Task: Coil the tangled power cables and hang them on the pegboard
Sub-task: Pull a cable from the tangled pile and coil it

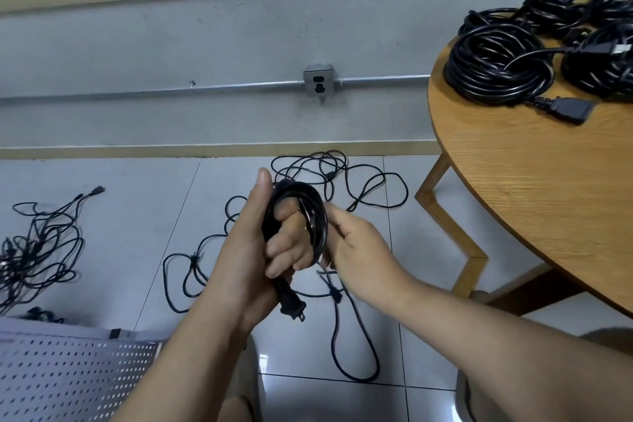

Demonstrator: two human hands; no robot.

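Power cable coil (297,216), black and wound into a tight loop, sits in the person's hands above the tiled floor (137,233). Nearest the camera, a perforated white pegboard (68,377) lies at the lower left. The left hand (253,250) is closed around the coil, thumb up and fingers (291,243) curled through the loop, with the two-pronged plug (291,307) sticking out below the palm. The right hand (356,250) touches the coil's right side; it looks pinched on the strands there, though blur hides the fingertips. From the coil a loose length of cable (342,336) trails down and loops over the floor tiles beneath the hands. Further out, more tangled cable (342,178) lies near the wall's baseboard, and a separate tangle (41,243) sits toward the floor's left side. At right, a round wooden desk (531,199) carries several finished black coils (496,68) grouped at its far edge, one connector end pointing toward the desk's middle. On the grey wall beyond, a metal outlet box (318,80) is mounted on a conduit.
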